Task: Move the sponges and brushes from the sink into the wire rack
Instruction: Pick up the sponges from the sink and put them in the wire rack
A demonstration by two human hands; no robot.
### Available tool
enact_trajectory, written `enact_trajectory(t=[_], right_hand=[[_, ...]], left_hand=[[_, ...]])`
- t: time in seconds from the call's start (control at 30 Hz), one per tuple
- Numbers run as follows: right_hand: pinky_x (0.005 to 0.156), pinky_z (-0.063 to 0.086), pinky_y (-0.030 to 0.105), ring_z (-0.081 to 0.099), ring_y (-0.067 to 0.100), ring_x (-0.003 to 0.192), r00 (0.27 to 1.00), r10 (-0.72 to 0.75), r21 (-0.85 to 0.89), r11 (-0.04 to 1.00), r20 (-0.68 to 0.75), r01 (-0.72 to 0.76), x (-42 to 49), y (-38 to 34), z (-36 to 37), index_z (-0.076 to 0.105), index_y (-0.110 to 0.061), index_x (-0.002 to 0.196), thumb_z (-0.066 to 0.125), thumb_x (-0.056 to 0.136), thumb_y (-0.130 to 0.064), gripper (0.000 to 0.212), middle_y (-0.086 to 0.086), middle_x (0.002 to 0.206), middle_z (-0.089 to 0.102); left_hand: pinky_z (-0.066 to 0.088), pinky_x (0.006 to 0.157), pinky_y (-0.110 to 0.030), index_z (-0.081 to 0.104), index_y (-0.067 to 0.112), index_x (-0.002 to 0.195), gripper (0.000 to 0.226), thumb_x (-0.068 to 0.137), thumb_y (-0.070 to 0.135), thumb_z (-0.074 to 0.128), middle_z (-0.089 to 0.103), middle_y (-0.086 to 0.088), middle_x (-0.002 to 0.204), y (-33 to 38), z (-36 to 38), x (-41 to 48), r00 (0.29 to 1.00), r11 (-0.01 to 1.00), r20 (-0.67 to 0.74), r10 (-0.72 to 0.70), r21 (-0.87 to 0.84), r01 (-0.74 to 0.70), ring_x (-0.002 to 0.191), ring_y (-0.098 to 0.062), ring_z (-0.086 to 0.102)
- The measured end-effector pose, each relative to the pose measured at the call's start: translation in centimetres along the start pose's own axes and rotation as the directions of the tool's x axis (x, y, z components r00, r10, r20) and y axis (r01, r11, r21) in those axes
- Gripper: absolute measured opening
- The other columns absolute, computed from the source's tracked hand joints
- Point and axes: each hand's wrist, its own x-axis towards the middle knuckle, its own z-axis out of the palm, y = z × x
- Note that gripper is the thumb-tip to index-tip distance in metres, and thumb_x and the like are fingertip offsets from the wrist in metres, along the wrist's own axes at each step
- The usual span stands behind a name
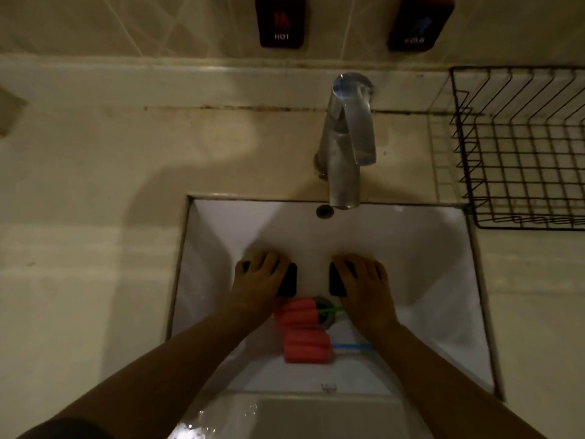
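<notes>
Both of my hands are down in the white sink (443,280). My left hand (258,280) lies over a black sponge (288,280) with its fingers curled around it. My right hand (361,282) covers a second black sponge (336,278) the same way. Nearer to me lie two brushes with ribbed pink heads: one pink brush (296,313) has a green handle and rests across the drain (326,312); the other pink brush (307,346) has a blue handle. The black wire rack (522,153) stands on the counter at the right and holds nothing.
A chrome faucet (346,137) reaches over the sink's back edge, above an overflow hole (324,211). Two dark wall plates, HOT (280,20) and COLD (418,22), sit on the tiled wall. Beige counter surrounds the sink.
</notes>
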Motion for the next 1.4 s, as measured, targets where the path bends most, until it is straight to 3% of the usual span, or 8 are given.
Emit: enact_trajectory(t=[0.13,0.23,0.3,0.43,0.67,0.97,1.13,1.4], right_hand=[[0.098,0.041,0.051,0.056,0.038,0.113,0.997,-0.002,0.025,1.0,0.082,0.0,0.6,0.0,-1.1,0.052,-0.016,0.137,0.076,0.076,-0.023,0.066,0.018,0.125,0.059],[0.114,0.023,0.05,0.042,0.031,0.13,0.978,-0.017,0.02,1.0,0.209,0.013,0.8,0.4,-2.3,0.028,-0.023,0.15,0.062,0.088,-0.039,0.072,0.01,0.143,0.045],[0.116,0.018,0.052,0.041,0.03,0.132,0.972,-0.026,0.03,0.999,0.233,0.019,0.6,0.3,-3.6,0.024,-0.024,0.152,0.062,0.088,-0.042,0.076,0.008,0.146,0.043],[0.102,0.038,0.055,0.056,0.037,0.113,0.986,-0.071,0.048,0.997,0.15,0.064,-0.2,-0.3,-6.7,0.037,-0.02,0.147,0.074,0.078,-0.039,0.081,0.015,0.131,0.056],[0.106,0.031,0.051,0.044,0.026,0.125,0.997,0.01,0.016,1.0,0.071,-0.011,-2.2,-2.0,-12.8,0.029,-0.026,0.147,0.068,0.081,-0.047,0.079,0.003,0.141,0.046],[0.119,0.015,0.054,0.035,0.015,0.136,0.995,-0.076,0.06,0.995,-0.069,0.08,-5.9,-4.9,-19.4,0.036,-0.03,0.142,0.064,0.086,-0.037,0.063,-0.005,0.144,0.044],[0.117,0.022,0.045,0.034,0.015,0.135,0.984,-0.154,-0.001,0.988,-0.088,0.154,-6.6,-4.1,-22.4,0.035,-0.031,0.143,0.062,0.085,-0.04,0.066,-0.006,0.144,0.042],[0.104,0.033,0.04,0.037,0.015,0.13,0.983,0.0,-0.043,0.999,-0.182,-0.008,-7.0,-1.8,-26.3,0.037,-0.035,0.141,0.062,0.082,-0.044,0.064,-0.011,0.14,0.044]], left_hand=[[0.035,0.101,-0.05,0.039,0.025,0.144,0.068,0.084,0.041,0.066,0.039,-0.003,0.148,0.5,-0.2,0.6,0.999,0.998,0.032,-0.037,-0.047,0.038,0.137,-0.031,0.029],[0.032,0.104,-0.051,0.037,0.026,0.145,0.068,0.085,0.041,0.065,0.038,-0.003,0.148,0.4,-1.3,0.8,0.999,0.998,0.03,-0.029,-0.06,0.03,0.138,-0.031,0.027],[0.028,0.106,-0.051,0.035,0.025,0.146,0.067,0.087,0.043,0.062,0.039,-0.005,0.147,0.8,-2.2,0.5,1.0,0.999,-0.002,-0.016,-0.05,0.016,0.137,-0.031,0.028],[0.033,0.105,-0.052,0.035,0.021,0.149,0.073,0.085,0.043,0.064,0.045,-0.008,0.142,2.2,-4.8,-0.4,0.996,0.995,-0.086,0.003,-0.097,-0.011,0.133,-0.034,0.038],[0.038,0.101,-0.047,0.026,0.026,0.149,0.078,0.084,0.052,0.06,0.043,0.001,0.141,4.7,-10.0,-3.0,0.991,0.987,-0.133,0.001,-0.157,-0.022,0.125,-0.026,0.04],[0.036,0.099,-0.043,0.026,0.031,0.146,0.075,0.079,0.055,0.05,0.044,0.005,0.137,7.7,-15.0,-8.0,0.957,0.985,-0.288,0.028,-0.156,-0.076,0.12,-0.02,0.041],[0.037,0.098,-0.042,0.027,0.029,0.148,0.075,0.08,0.056,0.044,0.045,0.004,0.137,8.5,-17.5,-9.1,0.933,0.985,-0.353,0.066,-0.124,-0.116,0.12,-0.02,0.042],[0.035,0.099,-0.039,0.025,0.031,0.15,0.073,0.082,0.055,0.042,0.041,0.009,0.145,11.2,-20.9,-6.1,0.903,0.958,-0.383,0.193,-0.125,-0.258,0.125,-0.018,0.037]])
